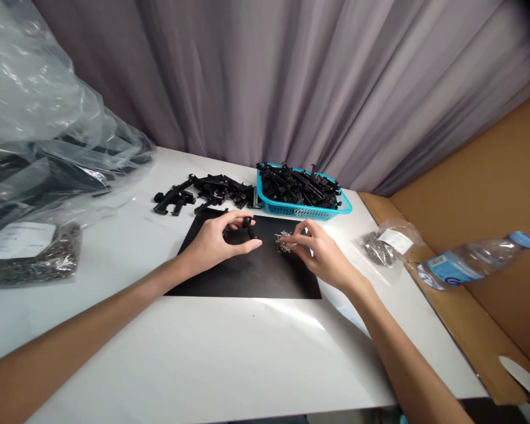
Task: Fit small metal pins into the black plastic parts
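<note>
Between the thumb and fingers of my left hand [218, 240] is a small black plastic part [249, 227], held above a black mat [247, 277]. My right hand [315, 250] reaches in from the right, its fingertips at a small pile of shiny metal pieces [283, 241] on the mat. Those fingers are drawn together; whether a piece is pinched in them is too small to tell. Some more little metal bits [225, 232] lie partly hidden behind my left hand.
Behind the mat lie loose black parts [221, 188] and a blue basket [300, 210] heaped with more. Clear plastic bags [48, 171] fill the left side. At right are a small bag of metal pieces [382, 247], a water bottle [468, 262] and cardboard [481, 176]. A grey curtain [229, 76] hangs behind.
</note>
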`<action>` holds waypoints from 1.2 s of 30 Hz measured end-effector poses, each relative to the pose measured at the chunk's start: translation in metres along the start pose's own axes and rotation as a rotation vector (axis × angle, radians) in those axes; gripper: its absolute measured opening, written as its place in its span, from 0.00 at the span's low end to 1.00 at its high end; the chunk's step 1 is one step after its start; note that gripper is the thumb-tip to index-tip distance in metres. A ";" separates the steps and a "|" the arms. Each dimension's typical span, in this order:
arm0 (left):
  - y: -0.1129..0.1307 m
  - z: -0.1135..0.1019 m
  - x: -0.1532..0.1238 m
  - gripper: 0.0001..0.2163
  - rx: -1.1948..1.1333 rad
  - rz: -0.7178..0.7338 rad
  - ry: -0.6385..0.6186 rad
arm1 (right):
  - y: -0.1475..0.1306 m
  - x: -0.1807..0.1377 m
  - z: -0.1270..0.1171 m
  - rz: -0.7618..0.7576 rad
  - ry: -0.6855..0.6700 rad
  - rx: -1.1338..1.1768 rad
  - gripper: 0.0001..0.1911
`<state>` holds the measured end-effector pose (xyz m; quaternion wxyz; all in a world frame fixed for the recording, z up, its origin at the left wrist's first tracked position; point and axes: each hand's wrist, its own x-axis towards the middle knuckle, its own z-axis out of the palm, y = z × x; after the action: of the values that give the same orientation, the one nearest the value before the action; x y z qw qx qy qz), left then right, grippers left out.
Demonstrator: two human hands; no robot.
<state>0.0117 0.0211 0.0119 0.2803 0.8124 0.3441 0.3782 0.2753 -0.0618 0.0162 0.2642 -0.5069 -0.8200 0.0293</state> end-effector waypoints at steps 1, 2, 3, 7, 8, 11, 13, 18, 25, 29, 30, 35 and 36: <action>0.000 0.000 0.000 0.26 0.006 -0.002 -0.002 | -0.001 -0.001 -0.003 -0.032 -0.051 -0.008 0.14; 0.001 0.000 -0.001 0.26 0.009 -0.006 -0.006 | -0.003 -0.003 -0.005 -0.061 -0.096 -0.015 0.15; 0.003 0.000 -0.001 0.26 0.010 -0.010 -0.011 | -0.005 -0.004 -0.007 -0.085 -0.132 -0.031 0.17; 0.008 -0.001 -0.003 0.24 0.018 -0.023 -0.031 | -0.011 -0.007 -0.004 -0.139 -0.214 -0.155 0.21; 0.008 -0.001 -0.003 0.24 0.020 -0.024 -0.029 | -0.012 -0.006 -0.002 -0.148 -0.218 -0.167 0.20; 0.009 0.000 -0.004 0.24 0.020 -0.022 -0.028 | -0.012 -0.003 0.006 -0.129 -0.167 -0.129 0.15; 0.008 0.001 -0.004 0.25 0.018 -0.025 -0.036 | -0.010 -0.001 0.010 -0.109 -0.115 -0.083 0.10; 0.006 0.002 -0.005 0.27 0.044 -0.036 -0.072 | -0.008 0.000 0.011 0.005 -0.023 0.109 0.06; 0.010 0.003 -0.009 0.31 0.047 -0.042 -0.310 | -0.005 0.000 0.013 0.138 -0.027 0.375 0.08; 0.012 0.005 -0.013 0.32 0.005 -0.049 -0.390 | -0.004 -0.001 0.014 0.172 -0.061 0.384 0.07; 0.012 0.005 -0.013 0.32 0.006 -0.044 -0.398 | -0.005 -0.001 0.013 0.184 -0.058 0.385 0.06; 0.008 0.007 -0.013 0.30 0.076 0.059 -0.387 | -0.011 0.000 0.010 0.157 0.013 0.175 0.06; 0.007 0.008 -0.012 0.30 0.086 0.078 -0.389 | -0.012 0.000 0.010 0.152 0.020 0.169 0.06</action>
<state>0.0144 0.0058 0.0073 0.2919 0.8940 0.2675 0.2096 0.2606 -0.0654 0.0112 0.3111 -0.5436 -0.7712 0.1134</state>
